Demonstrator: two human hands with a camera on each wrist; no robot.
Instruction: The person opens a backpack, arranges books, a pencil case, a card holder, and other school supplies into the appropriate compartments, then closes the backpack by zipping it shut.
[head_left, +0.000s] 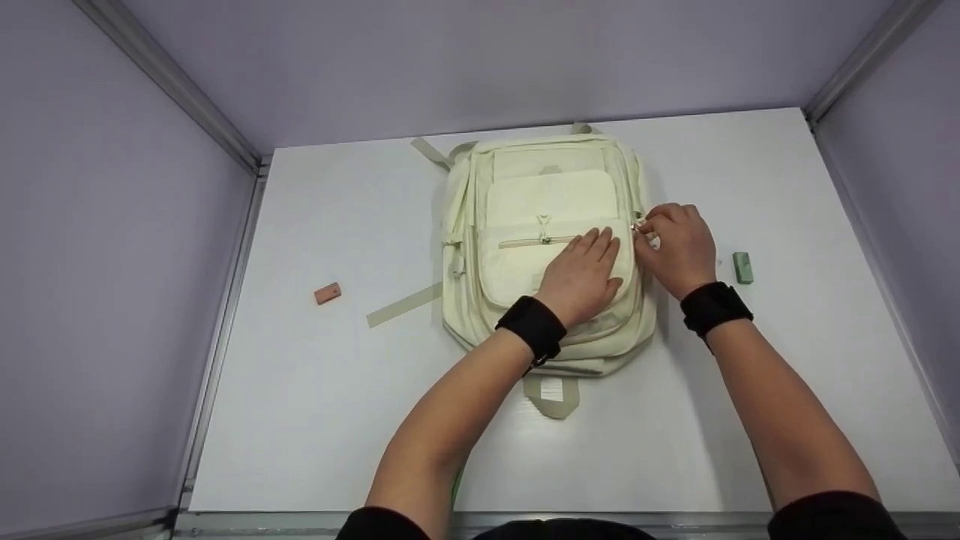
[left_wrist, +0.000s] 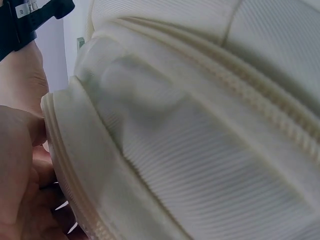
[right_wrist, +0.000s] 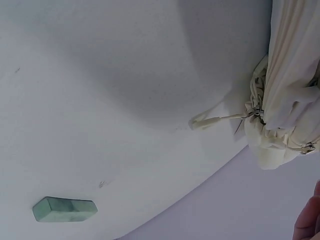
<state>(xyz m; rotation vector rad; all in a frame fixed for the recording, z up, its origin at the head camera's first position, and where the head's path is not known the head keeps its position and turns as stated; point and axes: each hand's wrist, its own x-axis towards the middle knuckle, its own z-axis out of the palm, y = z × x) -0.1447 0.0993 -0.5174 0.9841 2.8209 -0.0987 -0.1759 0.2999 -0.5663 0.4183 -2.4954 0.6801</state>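
Note:
A cream backpack lies front side up on the white table. My left hand rests flat on its front pocket, fingers stretched out just below a short zipper. At the backpack's right edge, my right hand pinches a small zipper pull between thumb and fingers. Curved zipper tracks run close by in the left wrist view. In the right wrist view another cream pull dangles from the bag's side, and only some fingertips show at the lower right.
A green block lies on the table to the right of my right hand. On the far left is a reddish block. Loose straps and a loop stick out from the backpack. Pale walls enclose the table.

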